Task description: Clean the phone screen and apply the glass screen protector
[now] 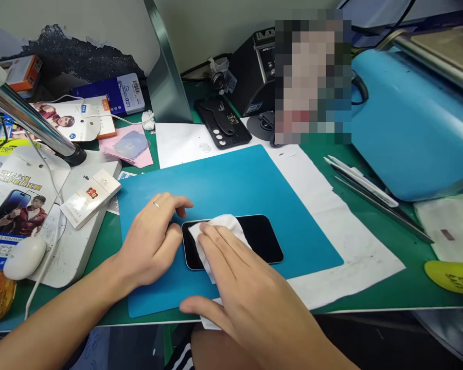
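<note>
A smartphone with a black screen lies face up on a blue mat. Across its left half is a white cloth, pressed down by the straight, closely set fingers of my right hand. The right thumb is spread out to the left; more white material shows below it. At the phone's left end rests my left hand, wearing a ring. Its thumb and index finger are apart, loosely curved by the phone's upper left corner. Whether they touch the phone I cannot tell.
A cigarette pack sits on the white lamp base at left. Behind the mat lies a black phone case. Tweezers and a white pen-like tool lie at right, before a blue machine.
</note>
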Demonstrator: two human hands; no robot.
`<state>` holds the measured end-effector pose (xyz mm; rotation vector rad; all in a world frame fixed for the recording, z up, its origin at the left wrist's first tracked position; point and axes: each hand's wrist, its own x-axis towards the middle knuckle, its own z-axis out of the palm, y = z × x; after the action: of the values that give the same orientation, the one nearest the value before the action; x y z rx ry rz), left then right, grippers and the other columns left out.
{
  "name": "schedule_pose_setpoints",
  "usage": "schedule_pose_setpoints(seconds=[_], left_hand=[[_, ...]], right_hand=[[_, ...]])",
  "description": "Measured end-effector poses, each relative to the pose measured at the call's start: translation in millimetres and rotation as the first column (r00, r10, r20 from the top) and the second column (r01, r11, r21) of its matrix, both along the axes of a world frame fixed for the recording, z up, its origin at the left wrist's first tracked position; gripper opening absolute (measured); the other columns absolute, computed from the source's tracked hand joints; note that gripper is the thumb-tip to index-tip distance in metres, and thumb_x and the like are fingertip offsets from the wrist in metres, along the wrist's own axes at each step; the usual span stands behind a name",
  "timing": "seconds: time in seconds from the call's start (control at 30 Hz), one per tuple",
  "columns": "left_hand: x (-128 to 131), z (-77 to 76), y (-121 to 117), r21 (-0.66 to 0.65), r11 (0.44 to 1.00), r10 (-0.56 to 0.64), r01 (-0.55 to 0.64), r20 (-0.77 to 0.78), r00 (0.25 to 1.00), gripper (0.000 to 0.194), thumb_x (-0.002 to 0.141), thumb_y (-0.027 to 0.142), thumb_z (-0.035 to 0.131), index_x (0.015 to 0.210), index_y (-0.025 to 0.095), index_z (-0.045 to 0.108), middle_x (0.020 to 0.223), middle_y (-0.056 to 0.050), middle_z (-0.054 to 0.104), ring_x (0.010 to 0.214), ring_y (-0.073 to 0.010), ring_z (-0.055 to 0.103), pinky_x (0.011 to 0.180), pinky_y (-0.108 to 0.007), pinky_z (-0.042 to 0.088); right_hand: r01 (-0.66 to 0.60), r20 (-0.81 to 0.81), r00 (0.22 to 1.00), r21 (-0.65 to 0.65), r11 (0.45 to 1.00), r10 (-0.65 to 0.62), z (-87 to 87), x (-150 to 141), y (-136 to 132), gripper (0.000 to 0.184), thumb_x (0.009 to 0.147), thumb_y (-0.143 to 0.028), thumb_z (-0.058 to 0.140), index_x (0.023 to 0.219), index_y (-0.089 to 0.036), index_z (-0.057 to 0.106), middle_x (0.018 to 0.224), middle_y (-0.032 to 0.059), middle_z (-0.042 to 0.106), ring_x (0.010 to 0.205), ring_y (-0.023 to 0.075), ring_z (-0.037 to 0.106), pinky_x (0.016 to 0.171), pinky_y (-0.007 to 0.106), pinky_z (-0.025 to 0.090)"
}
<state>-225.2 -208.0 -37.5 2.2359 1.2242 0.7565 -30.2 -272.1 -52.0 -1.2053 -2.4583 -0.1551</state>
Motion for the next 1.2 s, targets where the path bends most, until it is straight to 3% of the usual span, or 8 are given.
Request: schedule_pose_setpoints(seconds=[0.27,0.7,0.9,1.2], left_hand=[[1.1,1.0,-0.4,0.017,1.0,-0.001,0.001,0.018,1.0,0.026,0.094,0.009,0.04,0.111,0.019,0.056,0.096,-0.003,0.066,0.085,-0.0184,0.058,0.078,-0.035,0.049],[2.9,-1.7,0.6,-0.016,0.999,0.044,-0.043,0.072,0.996,0.028,0.095,0.011,0.039,0.116,0.016,0.058,0.094,-0.002,0.063,0.085,-0.0173,0.056,0.079,-0.035,0.046],[3.8,0.2,-0.1,-0.1,0.986,0.146,-0.135,0.111,0.983,0.018,0.089,0.01,0.039,0.096,0.02,0.052,0.089,0.0,0.059,0.081,-0.0166,0.052,0.076,-0.036,0.044],[1.1,-1.7,0.1,-0.097,0.986,0.146,-0.135,0.12,0.982,0.014,0.086,0.012,0.037,0.089,0.022,0.047,0.083,0.0,0.055,0.077,-0.0177,0.049,0.073,-0.037,0.041]], right_hand=[[0.018,0.007,1.0,0.014,1.0,-0.018,-5.0,1.0,-1.7,0.075,0.107,-0.06,0.032,0.125,0.001,0.072,0.129,0.0201,0.075,0.116,0.0349,0.075,0.093,0.043,0.066],[0.007,-0.008,1.0,-0.02,1.0,-0.007,-6.4,2.0,-2.5,0.082,0.104,-0.069,0.029,0.127,-0.002,0.072,0.133,0.0175,0.074,0.118,0.0341,0.074,0.095,0.043,0.064],[-0.05,-0.023,0.999,-0.056,0.997,0.048,-8.7,-3.1,-5.9,0.087,0.102,-0.074,0.032,0.13,-0.002,0.071,0.137,0.0168,0.072,0.124,0.0339,0.071,0.104,0.044,0.06],[-0.081,-0.012,0.997,-0.017,0.997,0.081,-10.2,-7.8,0.5,0.088,0.102,-0.075,0.031,0.128,-0.002,0.072,0.135,0.0164,0.073,0.123,0.0326,0.071,0.104,0.042,0.059]])
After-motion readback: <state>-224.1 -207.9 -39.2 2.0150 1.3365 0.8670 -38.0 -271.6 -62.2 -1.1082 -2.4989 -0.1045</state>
